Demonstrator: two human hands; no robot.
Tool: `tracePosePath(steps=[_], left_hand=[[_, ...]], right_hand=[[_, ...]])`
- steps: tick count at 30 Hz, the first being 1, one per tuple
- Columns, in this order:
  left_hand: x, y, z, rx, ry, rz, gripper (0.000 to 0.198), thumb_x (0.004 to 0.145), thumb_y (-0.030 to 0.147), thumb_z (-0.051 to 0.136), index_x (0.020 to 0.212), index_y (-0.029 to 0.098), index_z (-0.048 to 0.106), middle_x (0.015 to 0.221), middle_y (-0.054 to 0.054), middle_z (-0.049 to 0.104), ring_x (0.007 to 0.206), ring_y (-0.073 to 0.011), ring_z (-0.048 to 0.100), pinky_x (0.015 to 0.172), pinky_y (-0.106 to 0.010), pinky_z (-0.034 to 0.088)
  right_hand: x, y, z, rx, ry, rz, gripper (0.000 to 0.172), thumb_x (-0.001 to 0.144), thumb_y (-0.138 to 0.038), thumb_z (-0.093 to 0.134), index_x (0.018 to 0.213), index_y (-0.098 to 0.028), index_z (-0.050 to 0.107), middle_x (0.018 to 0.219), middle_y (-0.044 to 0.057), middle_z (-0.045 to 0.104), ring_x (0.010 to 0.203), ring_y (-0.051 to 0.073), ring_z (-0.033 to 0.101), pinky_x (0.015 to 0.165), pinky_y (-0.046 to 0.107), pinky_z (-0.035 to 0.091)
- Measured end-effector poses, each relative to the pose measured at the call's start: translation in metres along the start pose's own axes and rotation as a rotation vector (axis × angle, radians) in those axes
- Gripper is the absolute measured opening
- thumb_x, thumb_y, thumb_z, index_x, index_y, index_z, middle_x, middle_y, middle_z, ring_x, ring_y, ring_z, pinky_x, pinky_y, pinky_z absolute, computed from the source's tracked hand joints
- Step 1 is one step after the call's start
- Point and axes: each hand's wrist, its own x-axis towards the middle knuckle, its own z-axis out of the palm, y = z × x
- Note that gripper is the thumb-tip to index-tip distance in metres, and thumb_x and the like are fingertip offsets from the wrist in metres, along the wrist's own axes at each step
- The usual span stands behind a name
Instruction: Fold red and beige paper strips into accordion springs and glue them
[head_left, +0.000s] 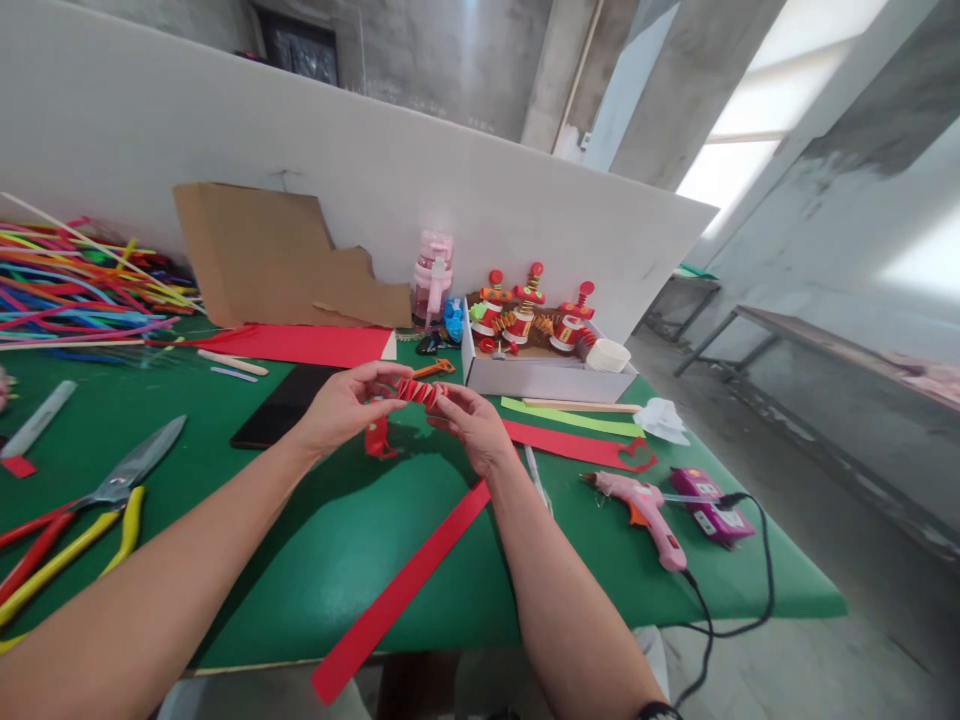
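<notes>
Holding folded red paper [421, 393] above the desk [300, 585], the left hand [343, 405] and right hand [478, 425] have fingers clamped on it.

A red paper accordion [421, 392] is held aloft at the middle of the frame, pinched at both ends, its zigzag pleats in a short, nearly level row. A curled red paper piece [378, 438] shows just below it, leftward. A flat red paper strip [409, 590] slants to a squared end at the bottom, left of centre.
</notes>
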Motion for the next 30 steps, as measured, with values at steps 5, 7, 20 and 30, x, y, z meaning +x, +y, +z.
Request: tracePosePath(steps=[5,7,20,30], left_hand=[[0.002,0.001,-0.001,-0.193,0.086,0.019,0.049,0.073,0.042,0.074,0.116,0.02,0.064,0.116,-0.011,0.069,0.094,-0.0218,0.066,0.083,-0.037,0.054],[0.004,-0.003,-0.004,-0.213,0.154,0.011,0.043,0.077,0.044,0.071,0.113,0.021,0.065,0.111,-0.009,0.071,0.086,-0.0198,0.066,0.079,-0.036,0.054],[0.009,-0.014,-0.014,-0.035,0.437,-0.009,0.025,0.08,0.048,0.063,0.084,0.024,0.07,0.086,-0.002,0.073,0.062,-0.0152,0.061,0.064,-0.03,0.052],[-0.085,0.051,-0.03,-0.034,0.355,-0.036,0.018,0.086,0.04,0.062,0.09,0.024,0.069,0.088,-0.003,0.071,0.068,-0.0158,0.061,0.064,-0.031,0.052]], right_hand=[[0.003,-0.003,-0.003,0.166,0.049,0.075,0.015,0.076,-0.024,0.077,0.089,-0.017,0.072,0.084,0.001,0.075,0.075,0.012,0.069,0.082,0.028,0.057],[0.004,-0.004,-0.004,0.225,0.088,0.078,0.007,0.081,-0.022,0.073,0.086,-0.018,0.071,0.084,0.001,0.075,0.076,0.012,0.07,0.083,0.028,0.058],[0.008,0.006,-0.004,0.352,0.125,0.151,0.006,0.085,-0.019,0.07,0.081,-0.015,0.068,0.075,0.002,0.074,0.066,0.011,0.069,0.074,0.024,0.06],[0.011,0.006,-0.003,0.445,0.135,0.159,0.012,0.087,-0.018,0.067,0.075,-0.015,0.067,0.063,0.001,0.072,0.06,0.011,0.068,0.067,0.021,0.059]])
